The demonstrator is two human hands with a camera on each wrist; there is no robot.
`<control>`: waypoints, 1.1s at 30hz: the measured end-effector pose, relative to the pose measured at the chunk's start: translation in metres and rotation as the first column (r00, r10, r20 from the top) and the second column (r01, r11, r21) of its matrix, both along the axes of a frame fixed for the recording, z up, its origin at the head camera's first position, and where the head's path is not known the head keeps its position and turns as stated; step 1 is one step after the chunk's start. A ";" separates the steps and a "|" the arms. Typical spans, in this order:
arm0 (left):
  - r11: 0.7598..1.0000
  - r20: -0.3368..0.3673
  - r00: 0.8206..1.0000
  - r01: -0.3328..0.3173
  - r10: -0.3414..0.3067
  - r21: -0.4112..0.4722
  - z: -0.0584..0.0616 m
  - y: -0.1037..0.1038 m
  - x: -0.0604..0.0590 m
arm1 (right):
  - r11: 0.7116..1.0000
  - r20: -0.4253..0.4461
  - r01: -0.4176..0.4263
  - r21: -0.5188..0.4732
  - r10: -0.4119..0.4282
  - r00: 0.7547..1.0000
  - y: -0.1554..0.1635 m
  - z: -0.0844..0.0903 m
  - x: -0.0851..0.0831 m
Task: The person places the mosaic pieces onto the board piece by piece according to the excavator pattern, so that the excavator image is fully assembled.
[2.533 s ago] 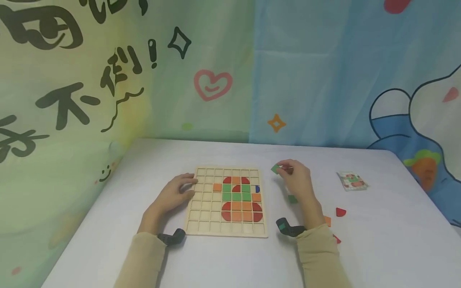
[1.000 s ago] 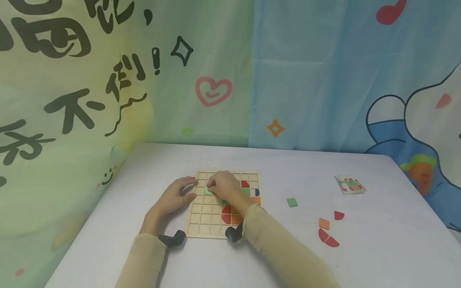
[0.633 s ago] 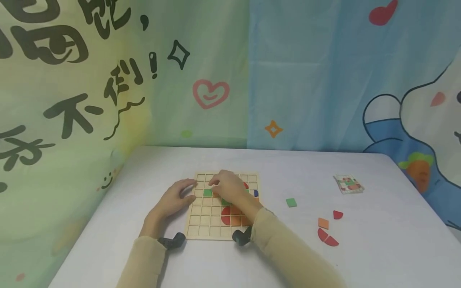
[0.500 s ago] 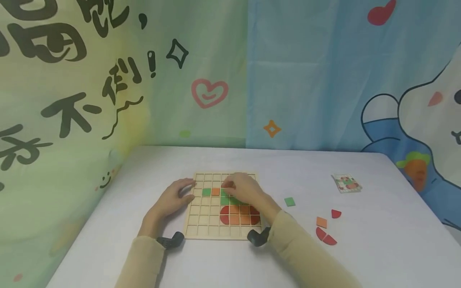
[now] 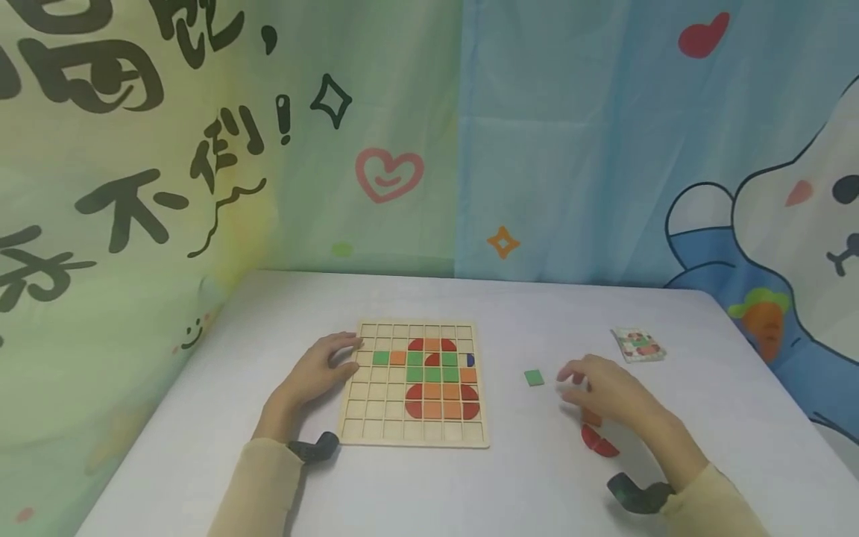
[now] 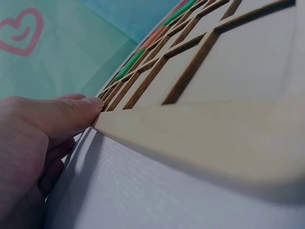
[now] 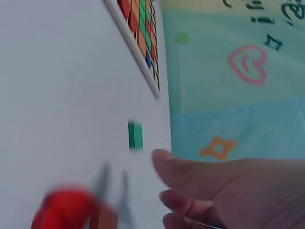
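Observation:
A wooden grid board (image 5: 362, 412) lies on the table, with red, orange, green and blue pieces set in its right part. One green tile (image 5: 381, 358) sits in a cell left of an orange tile (image 5: 398, 358). My left hand (image 5: 315, 375) rests against the board's left edge; in the left wrist view its thumb (image 6: 78, 112) touches the rim. To the right, my right hand (image 5: 607, 391) hangs over the loose pieces with bent fingers and nothing between them. A loose green tile (image 5: 534, 377) lies just left of its fingertips. Beneath the hand, an orange tile (image 5: 592, 418) is partly hidden.
Two red rounded pieces (image 5: 599, 441) lie below the right hand. A small stack of printed cards (image 5: 638, 345) lies farther back on the right. The white table (image 5: 429, 492) ends at a printed cloth backdrop (image 5: 557, 149).
My right hand carried a green tile leftward and set it in the board beside the orange tile. It let go and moved right, over the loose pieces. My left hand stayed at the board.

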State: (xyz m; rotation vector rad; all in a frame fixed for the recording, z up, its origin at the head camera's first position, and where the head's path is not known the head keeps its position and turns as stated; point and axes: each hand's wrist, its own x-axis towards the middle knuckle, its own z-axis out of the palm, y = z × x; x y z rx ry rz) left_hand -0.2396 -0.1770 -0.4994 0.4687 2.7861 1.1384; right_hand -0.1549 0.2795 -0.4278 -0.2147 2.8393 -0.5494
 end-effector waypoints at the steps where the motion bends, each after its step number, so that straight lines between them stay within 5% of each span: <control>1: 1.000 -0.002 1.000 0.002 -0.002 0.000 0.000 0.000 0.000 | 1.000 0.011 0.004 0.005 -0.004 1.000 0.008 0.000 0.005; 8: 1.000 -0.013 1.000 0.005 -0.005 0.007 0.001 -0.004 0.000 | 0.998 0.094 0.027 0.050 -0.031 0.995 0.031 -0.007 0.020; 25: 1.000 -0.020 1.000 0.024 -0.023 0.011 0.000 0.004 -0.002 | 0.998 0.063 0.036 0.054 -0.039 0.997 0.040 -0.014 0.020; 33: 1.000 -0.006 1.000 0.008 -0.008 0.004 0.001 0.002 -0.001 | 0.999 0.052 0.033 0.032 -0.034 0.998 0.014 -0.018 0.016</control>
